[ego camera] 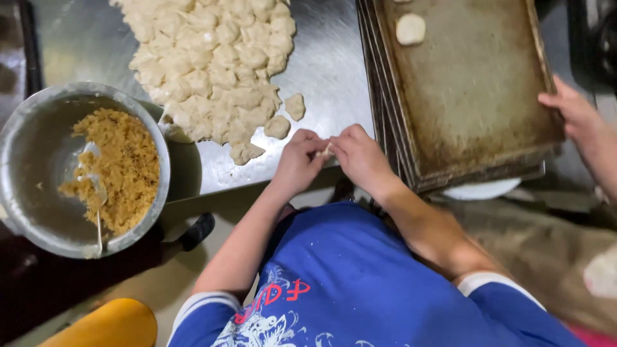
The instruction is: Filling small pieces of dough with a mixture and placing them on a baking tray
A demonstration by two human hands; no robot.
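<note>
Pinching a small pale lump of soft dough (326,150) between both sets of fingers, you have it right at the near edge of the shiny steel table (328,64), just in front of your blue shirt. Your left hand (297,160) is curled tight around the left side of the lump, and your right hand (360,157) closes on it from the other side, fingertips meeting over it; only a sliver of dough peeks out between them. Both hands are nearly shut, with nothing else in them.

That piece looks light and very soft, the sort that dents at the slightest press and may cling to warm skin. I'd judge the edges the best place to take hold, thumbs on top, so the middle doesn't tear or thin out.

Just beyond your knuckles sprawls the big heap of cut cream-coloured dough pieces (212,64), a few strays lying loose at its near edge. Off to your left sits the round dented metal bowl (26,128) with golden-brown crumbly filling (125,167) and a metal spoon (96,193) resting in it. To your right is a stack of dark, worn rectangular baking trays (475,96), one flattened round of dough (410,29) lying near the far end of the top tray. Another person's hand (572,115) grips that stack's right rim.
</note>
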